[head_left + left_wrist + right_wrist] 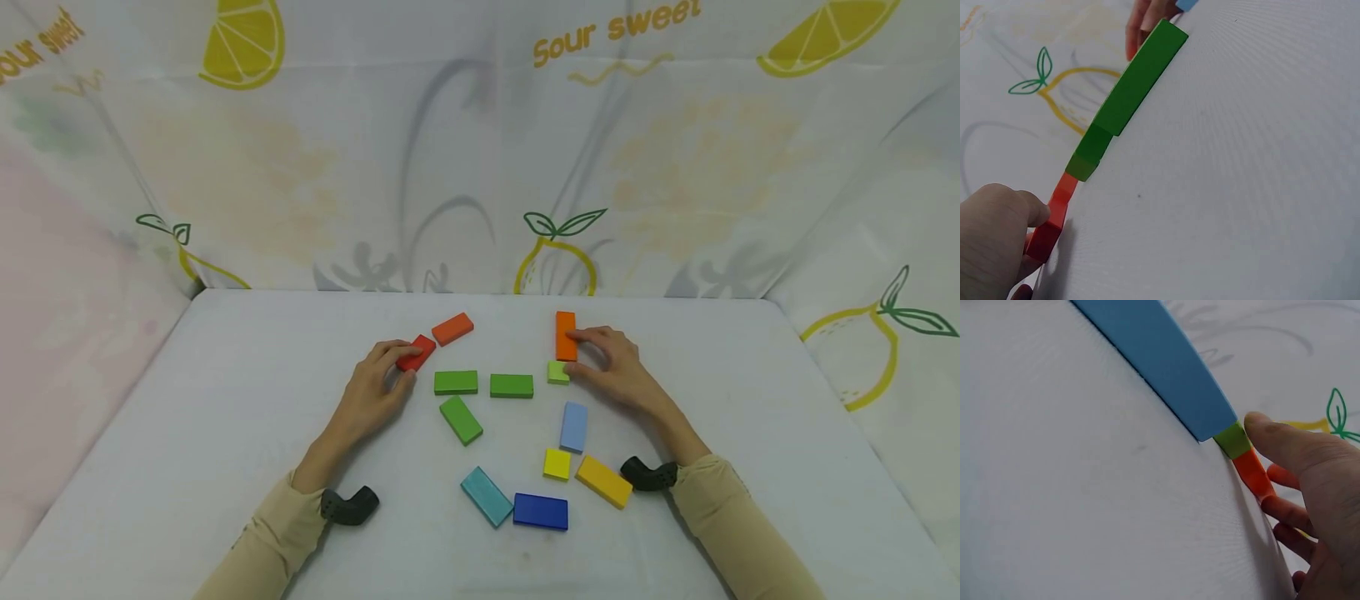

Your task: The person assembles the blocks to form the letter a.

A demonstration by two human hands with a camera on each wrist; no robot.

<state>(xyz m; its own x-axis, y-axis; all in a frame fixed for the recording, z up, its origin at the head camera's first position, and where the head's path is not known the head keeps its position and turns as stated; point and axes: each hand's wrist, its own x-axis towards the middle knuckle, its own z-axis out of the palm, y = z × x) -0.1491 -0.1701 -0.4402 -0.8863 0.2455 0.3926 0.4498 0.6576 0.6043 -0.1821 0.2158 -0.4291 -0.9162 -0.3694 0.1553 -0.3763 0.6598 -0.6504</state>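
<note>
My left hand [372, 389] holds a red block [424, 345] at the left of the group, its thumb on the near side and fingers at the far side. In the left wrist view the red block [1045, 240] sits between them. A red-orange block [452, 329] lies just beyond it. On the right, my right hand [618, 371] touches the edge of an upright-lying orange block [565, 333] with a fingertip. Its thumb rests at a small lime-green block [557, 374], which sits against the orange block's near end. No block is plainly gripped by that hand.
Three green blocks [512, 386] lie in the middle. Nearer are a light blue block [573, 427], a small yellow square [557, 464], a yellow-orange block [604, 482], a teal block [487, 497] and a dark blue block [540, 512]. All lie on the white table [187, 433].
</note>
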